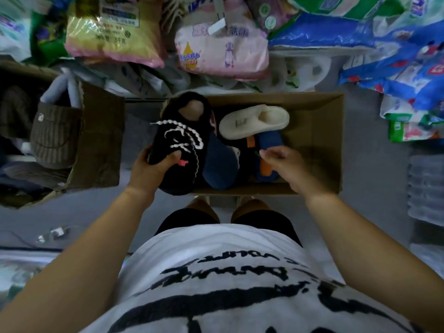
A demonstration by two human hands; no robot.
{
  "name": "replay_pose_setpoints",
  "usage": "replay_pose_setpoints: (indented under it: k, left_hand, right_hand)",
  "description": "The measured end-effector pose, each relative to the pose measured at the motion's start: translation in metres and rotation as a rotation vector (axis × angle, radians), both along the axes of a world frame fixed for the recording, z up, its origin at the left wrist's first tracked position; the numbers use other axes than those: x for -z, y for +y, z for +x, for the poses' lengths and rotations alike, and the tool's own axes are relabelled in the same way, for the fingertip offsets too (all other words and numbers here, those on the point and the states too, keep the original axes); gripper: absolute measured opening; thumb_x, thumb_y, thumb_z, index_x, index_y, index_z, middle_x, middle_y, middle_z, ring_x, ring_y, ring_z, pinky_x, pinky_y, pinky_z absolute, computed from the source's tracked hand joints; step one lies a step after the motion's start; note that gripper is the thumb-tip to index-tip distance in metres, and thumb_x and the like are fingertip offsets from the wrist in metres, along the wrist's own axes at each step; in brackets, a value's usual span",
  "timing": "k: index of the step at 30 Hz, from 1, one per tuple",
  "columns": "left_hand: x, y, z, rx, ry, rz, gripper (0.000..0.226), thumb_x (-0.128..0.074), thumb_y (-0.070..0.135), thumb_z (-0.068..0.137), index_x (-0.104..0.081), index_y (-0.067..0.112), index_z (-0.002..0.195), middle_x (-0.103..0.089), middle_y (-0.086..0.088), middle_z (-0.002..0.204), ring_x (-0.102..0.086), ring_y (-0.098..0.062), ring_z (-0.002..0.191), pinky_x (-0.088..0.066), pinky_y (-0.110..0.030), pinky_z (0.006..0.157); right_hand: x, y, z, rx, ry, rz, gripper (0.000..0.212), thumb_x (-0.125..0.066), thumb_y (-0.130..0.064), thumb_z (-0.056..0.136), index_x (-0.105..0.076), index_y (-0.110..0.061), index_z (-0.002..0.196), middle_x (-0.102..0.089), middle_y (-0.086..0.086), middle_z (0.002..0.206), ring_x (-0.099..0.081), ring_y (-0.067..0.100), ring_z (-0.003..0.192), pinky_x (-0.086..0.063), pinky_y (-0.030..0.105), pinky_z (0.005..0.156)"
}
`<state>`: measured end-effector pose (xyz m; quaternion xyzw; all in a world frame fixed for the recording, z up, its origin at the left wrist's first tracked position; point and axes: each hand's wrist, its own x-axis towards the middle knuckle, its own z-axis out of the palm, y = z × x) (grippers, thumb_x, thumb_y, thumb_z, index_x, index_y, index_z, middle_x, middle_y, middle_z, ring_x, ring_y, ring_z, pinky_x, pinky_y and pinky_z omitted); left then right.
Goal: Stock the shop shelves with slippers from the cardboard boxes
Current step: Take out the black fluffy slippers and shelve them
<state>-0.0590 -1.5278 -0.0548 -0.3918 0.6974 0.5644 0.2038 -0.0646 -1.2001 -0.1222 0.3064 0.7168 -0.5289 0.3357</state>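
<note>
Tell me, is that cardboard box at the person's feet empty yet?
Not empty. The cardboard box is open, with a cream slipper and blue slippers inside.
</note>
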Motion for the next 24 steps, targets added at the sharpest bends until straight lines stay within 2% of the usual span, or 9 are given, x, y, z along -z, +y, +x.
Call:
replay_pose_setpoints:
  k: [4,8,10,12,14,15,17,20,24]
  left_hand:
    - [0.015,0.014,0.021,-0.302,-0.010,-0.055,0.072,-0.092,0.033,0.072,-0.059,0.018,0.134,-0.068,-0.001,0.127,-0.069,-0.023,0.111,-0.057,-0.044,0.097]
    - [0.034,0.031,0.034,-0.376,-0.032,-0.137,0.078,-0.092,0.033,0.070,-0.056,0.016,0.137,-0.065,-0.002,0.129,-0.065,-0.023,0.115,-0.056,-0.037,0.093]
    - [0.037,0.038,0.036,-0.419,-0.039,-0.113,0.089,-0.093,0.044,0.059,-0.057,0.019,0.136,-0.066,0.001,0.127,-0.066,-0.021,0.114,-0.057,-0.040,0.094]
    - [0.037,0.040,0.036,-0.462,-0.034,-0.091,0.096,-0.092,0.051,0.051,-0.057,0.022,0.135,-0.067,0.002,0.126,-0.067,-0.019,0.112,-0.058,-0.040,0.094]
    - [0.035,0.041,0.037,-0.475,-0.027,-0.088,0.096,-0.092,0.050,0.051,-0.056,0.024,0.137,-0.066,0.003,0.128,-0.067,-0.018,0.112,-0.059,-0.039,0.093]
    - [0.034,0.041,0.038,-0.477,-0.019,-0.087,0.095,-0.093,0.047,0.055,-0.054,0.024,0.138,-0.065,0.003,0.129,-0.067,-0.018,0.113,-0.059,-0.038,0.092]
    - [0.033,0.042,0.039,-0.482,-0.005,-0.115,0.088,-0.094,0.037,0.065,-0.051,0.024,0.141,-0.064,0.004,0.130,-0.065,-0.013,0.114,-0.059,-0.032,0.091]
    - [0.034,0.044,0.049,-0.473,0.029,-0.263,0.087,-0.094,0.037,0.067,-0.050,0.027,0.141,-0.062,0.008,0.132,-0.062,-0.007,0.117,-0.056,-0.028,0.096]
    - [0.040,0.043,0.067,-0.434,0.094,-0.426,0.095,-0.094,0.045,0.061,-0.048,0.024,0.142,-0.059,0.007,0.138,-0.057,-0.006,0.127,-0.049,-0.036,0.109]
  right_hand:
    - [0.028,0.002,-0.013,-0.213,-0.107,0.001,0.050,-0.077,-0.048,0.086,-0.067,-0.014,0.123,-0.066,0.003,0.123,-0.062,0.020,0.114,-0.052,0.038,0.100]
    - [0.056,-0.030,-0.028,-0.424,-0.220,-0.036,0.077,-0.076,-0.078,0.063,-0.065,-0.024,0.116,-0.064,0.007,0.127,-0.056,0.029,0.123,-0.045,0.050,0.111]
    - [0.067,-0.043,-0.034,-0.465,-0.245,-0.059,0.059,-0.076,-0.059,0.082,-0.064,-0.012,0.114,-0.063,0.016,0.126,-0.060,0.033,0.116,-0.046,0.052,0.108]
    - [0.079,-0.051,-0.041,-0.499,-0.195,-0.034,0.037,-0.076,-0.053,0.084,-0.062,-0.025,0.104,-0.064,0.007,0.120,-0.060,0.025,0.111,-0.048,0.049,0.106]
    - [0.089,-0.055,-0.046,-0.584,-0.056,0.021,0.065,-0.082,-0.063,0.071,-0.057,-0.030,0.122,-0.053,-0.003,0.130,-0.052,0.019,0.121,-0.046,0.045,0.109]
    - [0.091,-0.058,-0.048,-0.630,0.012,0.061,0.084,-0.083,-0.068,0.065,-0.052,-0.031,0.134,-0.045,-0.002,0.141,-0.047,0.021,0.130,-0.044,0.045,0.111]
    - [0.096,-0.062,-0.052,-0.672,0.071,0.089,0.101,-0.083,-0.070,0.062,-0.045,-0.026,0.145,-0.035,0.001,0.153,-0.038,0.025,0.141,-0.039,0.045,0.115]
    - [0.098,-0.065,-0.067,-0.776,0.076,0.072,0.102,-0.085,-0.061,0.070,-0.042,-0.015,0.151,-0.040,0.006,0.156,-0.037,0.025,0.143,-0.037,0.041,0.116]
    - [0.112,-0.058,-0.088,-0.964,0.090,0.093,0.101,-0.083,-0.061,0.072,-0.043,-0.014,0.151,-0.044,0.003,0.155,-0.040,0.022,0.143,-0.035,0.033,0.116]
